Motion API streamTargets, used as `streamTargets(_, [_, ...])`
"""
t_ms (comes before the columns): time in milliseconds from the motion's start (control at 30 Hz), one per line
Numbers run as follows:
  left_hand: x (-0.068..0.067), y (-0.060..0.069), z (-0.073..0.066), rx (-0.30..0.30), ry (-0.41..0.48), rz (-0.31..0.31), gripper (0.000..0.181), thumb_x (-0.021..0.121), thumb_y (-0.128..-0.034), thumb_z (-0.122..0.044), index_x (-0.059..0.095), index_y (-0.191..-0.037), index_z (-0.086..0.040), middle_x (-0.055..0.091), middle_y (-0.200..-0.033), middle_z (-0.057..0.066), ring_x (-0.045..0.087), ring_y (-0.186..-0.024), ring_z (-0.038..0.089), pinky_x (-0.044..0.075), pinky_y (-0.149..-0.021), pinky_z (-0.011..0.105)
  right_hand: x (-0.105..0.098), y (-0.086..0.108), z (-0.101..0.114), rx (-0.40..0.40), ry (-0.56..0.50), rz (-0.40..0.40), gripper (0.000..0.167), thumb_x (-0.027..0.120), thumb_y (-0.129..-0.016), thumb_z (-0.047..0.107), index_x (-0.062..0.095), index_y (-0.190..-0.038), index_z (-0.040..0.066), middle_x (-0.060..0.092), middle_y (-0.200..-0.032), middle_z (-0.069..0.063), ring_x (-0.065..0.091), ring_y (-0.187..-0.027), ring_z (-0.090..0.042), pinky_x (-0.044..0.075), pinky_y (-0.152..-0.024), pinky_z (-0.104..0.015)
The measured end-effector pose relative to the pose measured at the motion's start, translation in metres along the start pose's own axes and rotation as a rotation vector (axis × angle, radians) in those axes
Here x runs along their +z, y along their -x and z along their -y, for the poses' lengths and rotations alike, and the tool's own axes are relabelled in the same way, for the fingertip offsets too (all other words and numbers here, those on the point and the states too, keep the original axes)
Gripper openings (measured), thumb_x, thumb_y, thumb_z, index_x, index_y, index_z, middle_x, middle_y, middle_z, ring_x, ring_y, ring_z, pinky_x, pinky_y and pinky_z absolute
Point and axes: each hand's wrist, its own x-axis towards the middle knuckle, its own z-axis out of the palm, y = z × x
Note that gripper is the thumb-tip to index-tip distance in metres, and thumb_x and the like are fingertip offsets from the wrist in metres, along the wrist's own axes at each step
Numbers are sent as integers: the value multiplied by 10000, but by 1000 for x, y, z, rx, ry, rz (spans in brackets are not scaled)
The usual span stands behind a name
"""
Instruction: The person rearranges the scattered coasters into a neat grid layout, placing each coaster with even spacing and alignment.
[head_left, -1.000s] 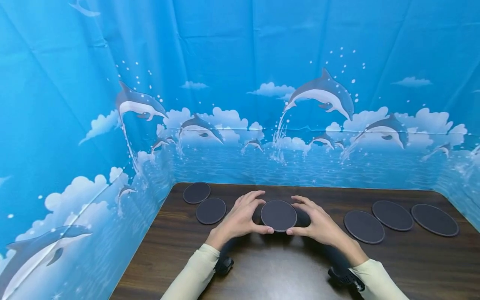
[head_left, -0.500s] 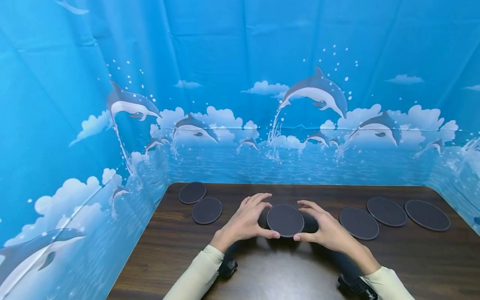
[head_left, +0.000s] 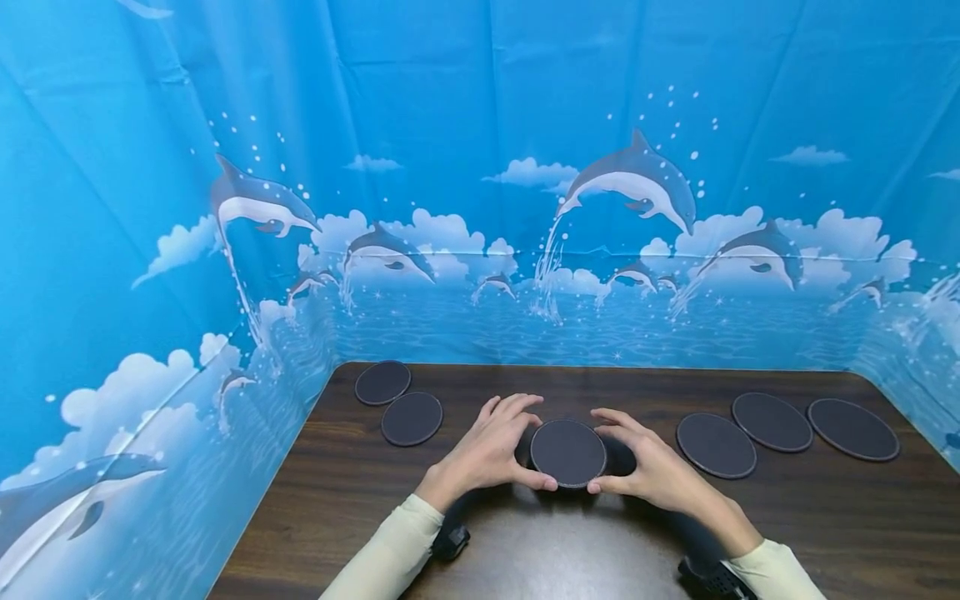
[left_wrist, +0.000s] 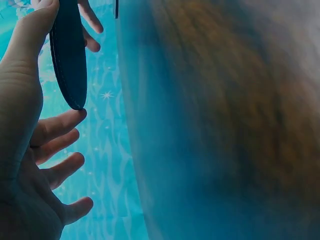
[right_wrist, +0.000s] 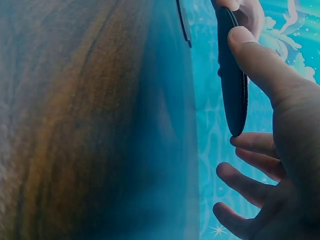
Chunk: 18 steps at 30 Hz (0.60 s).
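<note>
Your left hand (head_left: 486,454): pinches the dark disc (head_left: 568,452)
Your right hand (head_left: 651,465): pinches it too
Other discs (head_left: 412,419): near the tabletop's (head_left: 315,500) far corners

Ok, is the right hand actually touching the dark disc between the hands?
Touching. The right wrist view shows the right hand against the dark disc: thumb on one side, a fingertip meeting its lower end.

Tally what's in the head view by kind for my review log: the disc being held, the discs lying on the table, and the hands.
Held dark disc: 1
Dark discs lying on the table: 5
Hands (left hand, right hand): 2
Total: 8
</note>
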Motion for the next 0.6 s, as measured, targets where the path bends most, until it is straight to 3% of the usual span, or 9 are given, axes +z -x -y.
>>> streamTargets(300, [1, 9, 5, -26, 13, 38, 881, 608, -702, -896, 665, -1201, -172, 366, -1575, -1, 270, -1480, 242, 182, -1124, 691, 12, -4, 1, 15, 66, 9, 955, 799, -733, 687, 568, -1436, 83, 505, -1470, -41, 505, -1287, -383, 381, -986, -678])
streamTargets(600, [2, 12, 10, -29, 10, 64, 877, 608, -662, -923, 653, -1141, -190, 363, -1574, 10, 275, -1473, 210, 181, -1136, 671, 20, -4, 4, 22, 96, 18, 854, 800, -707, 716, 676, -1292, 106, 459, -1512, -19, 482, -1304, -385, 377, -995, -672])
